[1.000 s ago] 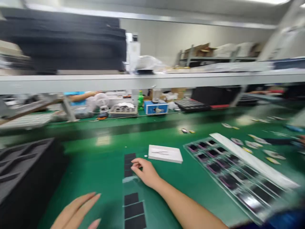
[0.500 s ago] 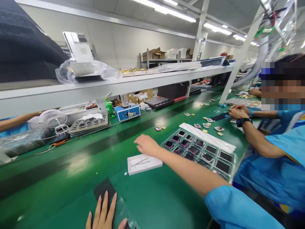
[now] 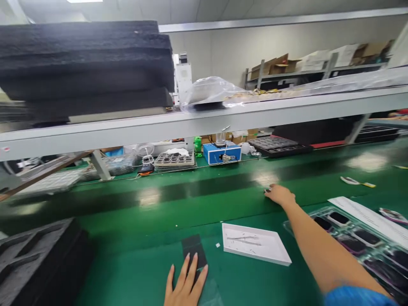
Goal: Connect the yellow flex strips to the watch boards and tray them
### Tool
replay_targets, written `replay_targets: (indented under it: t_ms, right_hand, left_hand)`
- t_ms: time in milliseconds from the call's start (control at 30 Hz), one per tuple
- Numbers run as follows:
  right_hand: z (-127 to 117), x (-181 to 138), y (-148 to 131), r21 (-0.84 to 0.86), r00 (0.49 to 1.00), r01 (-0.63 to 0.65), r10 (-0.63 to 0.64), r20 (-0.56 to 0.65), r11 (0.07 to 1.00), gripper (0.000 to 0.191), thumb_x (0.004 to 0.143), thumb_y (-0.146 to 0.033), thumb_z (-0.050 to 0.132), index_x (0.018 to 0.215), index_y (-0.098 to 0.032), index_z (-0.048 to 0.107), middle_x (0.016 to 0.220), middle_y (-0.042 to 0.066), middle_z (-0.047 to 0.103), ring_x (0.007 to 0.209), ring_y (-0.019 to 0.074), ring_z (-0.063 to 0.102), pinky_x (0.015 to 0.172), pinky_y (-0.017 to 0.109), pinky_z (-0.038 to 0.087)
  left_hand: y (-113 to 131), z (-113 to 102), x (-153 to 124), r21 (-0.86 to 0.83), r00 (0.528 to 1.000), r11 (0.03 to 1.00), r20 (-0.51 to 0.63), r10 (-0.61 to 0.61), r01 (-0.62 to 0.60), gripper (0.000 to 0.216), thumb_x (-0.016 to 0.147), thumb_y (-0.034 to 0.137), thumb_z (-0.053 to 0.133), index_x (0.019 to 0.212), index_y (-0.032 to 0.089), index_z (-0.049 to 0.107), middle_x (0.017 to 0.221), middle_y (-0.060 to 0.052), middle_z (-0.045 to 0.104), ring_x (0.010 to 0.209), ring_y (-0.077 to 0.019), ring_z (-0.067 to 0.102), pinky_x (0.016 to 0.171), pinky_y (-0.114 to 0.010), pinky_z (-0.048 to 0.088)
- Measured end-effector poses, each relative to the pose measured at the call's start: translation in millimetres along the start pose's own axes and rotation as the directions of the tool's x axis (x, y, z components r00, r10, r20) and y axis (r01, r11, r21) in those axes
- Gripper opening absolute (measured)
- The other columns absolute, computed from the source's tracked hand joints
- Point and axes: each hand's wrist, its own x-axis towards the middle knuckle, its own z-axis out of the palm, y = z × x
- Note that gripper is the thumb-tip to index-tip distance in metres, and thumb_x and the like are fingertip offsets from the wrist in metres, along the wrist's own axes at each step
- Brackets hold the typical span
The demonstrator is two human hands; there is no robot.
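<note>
My left hand (image 3: 185, 284) lies flat on the green bench, fingers stretched over a thin black sheet (image 3: 191, 246). Clear film shows beside that hand. My right hand (image 3: 280, 195) reaches out over the shiny green belt, its fingers closed at a small dark-and-white part (image 3: 267, 191); most of the part is hidden. Between the hands lies a shallow white box lid (image 3: 270, 254) with tweezers (image 3: 245, 241) and tiny scraps in it. Under my right forearm is a clear tray (image 3: 352, 231) holding dark square watch-like pieces.
A stack of black foam trays (image 3: 47, 255) stands at the left. Along the back are a blue box-shaped device (image 3: 213, 158) and a black tray (image 3: 280, 146). A white shelf beam (image 3: 204, 123) crosses above. More small parts (image 3: 350, 180) lie at the right.
The view has swung left, bringing the foam trays in. My right hand has moved outward and closed on a small part on the belt. My left hand stays flat on the black sheet.
</note>
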Motion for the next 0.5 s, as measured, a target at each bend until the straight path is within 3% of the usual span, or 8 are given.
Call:
replay_targets:
  t_ms: [100,200,267,367,433,500]
  right_hand:
    - [-9.5,-11.8,-15.2,0.109,0.995,0.070,-0.062,-0.078,0.992,0.042,0.061,-0.023,0.063,0.102,-0.012,0.064,0.102,0.022,0.062,0.098,0.0414,0.055,0.077,0.053,0.043]
    - [-21.7,-43.9,-40.2,0.252,0.959,0.255,-0.211,-0.188,0.934,0.044,0.064,-0.023,0.061,0.106,-0.012,0.061,0.104,0.016,0.063,0.098,0.0312,0.058,0.083,0.041,0.045]
    - [-27.4,-80.3,-58.7,0.329,0.917,0.378,-0.302,-0.260,0.865,0.045,0.068,-0.027,0.059,0.112,-0.013,0.058,0.106,0.012,0.062,0.096,0.0236,0.059,0.085,0.034,0.045]
    - [-30.0,-154.2,-83.4,0.425,0.860,0.505,-0.394,-0.325,0.751,0.047,0.071,-0.033,0.060,0.115,-0.018,0.053,0.110,0.007,0.061,0.095,0.0180,0.059,0.083,0.029,0.047]
    - [-27.3,-207.7,-95.9,0.644,0.826,0.552,-0.451,-0.338,0.530,0.045,0.069,-0.029,0.064,0.112,-0.018,0.055,0.108,0.007,0.062,0.095,0.0189,0.059,0.085,0.032,0.047]
    - [-21.2,-254.6,-104.7,0.737,0.805,0.533,-0.516,-0.292,0.415,0.043,0.067,-0.026,0.066,0.108,-0.019,0.056,0.104,0.006,0.063,0.094,0.0190,0.059,0.085,0.034,0.047]
  left_hand:
    - [-7.3,-12.8,0.5,-0.142,0.990,0.988,0.125,0.071,-0.053,0.068,0.076,0.057,0.049,0.136,0.036,0.024,0.144,-0.001,0.028,0.130,-0.0326,0.029,0.105,-0.057,0.016]
    - [-7.8,-32.7,0.3,-0.264,0.956,0.963,0.266,0.124,-0.052,0.082,0.071,0.057,0.056,0.139,0.031,0.017,0.147,-0.003,0.018,0.134,-0.0342,0.017,0.105,-0.061,0.008]
    - [-5.9,-44.0,-0.9,-0.314,0.954,0.949,0.276,0.119,-0.028,0.082,0.071,0.052,0.058,0.139,0.030,0.019,0.147,-0.003,0.018,0.135,-0.0327,0.012,0.105,-0.061,0.004]
    - [-5.6,-56.4,-2.0,-0.452,0.980,0.892,0.179,0.090,0.001,0.067,0.076,0.042,0.057,0.136,0.033,0.030,0.147,-0.002,0.025,0.136,-0.0292,0.012,0.107,-0.059,0.003]
    - [-6.5,-64.0,-0.2,-0.637,0.994,0.769,0.102,0.025,0.046,0.057,0.079,0.040,0.053,0.133,0.031,0.038,0.144,-0.004,0.034,0.134,-0.0274,0.020,0.108,-0.054,0.012]
    - [-5.3,-72.0,3.7,-0.850,0.994,0.514,0.094,-0.059,0.111,0.054,0.080,0.042,0.051,0.131,0.026,0.043,0.137,-0.008,0.045,0.129,-0.0268,0.034,0.106,-0.047,0.025]
